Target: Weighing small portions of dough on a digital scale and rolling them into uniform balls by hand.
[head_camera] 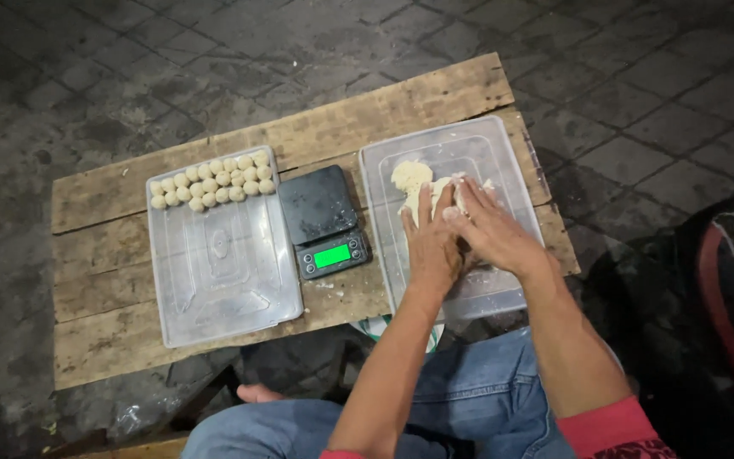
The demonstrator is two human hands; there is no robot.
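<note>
2 hands, left hand (431, 246) and right hand (490, 228), press soft pale dough (411, 178).

I'm seeing both forearms reaching forward and angling in toward each other. The left hand (431, 246) is lying palm down, fingers stretched ahead. The right hand (491, 231) is crossing over it, fingertips (454, 210) pressing down just past the left knuckles.

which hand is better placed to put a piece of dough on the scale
Left, probably. The left hand lies on the dough on the side nearer the scale, which sits just left of the tray. The right hand would have to cross over it.
</note>
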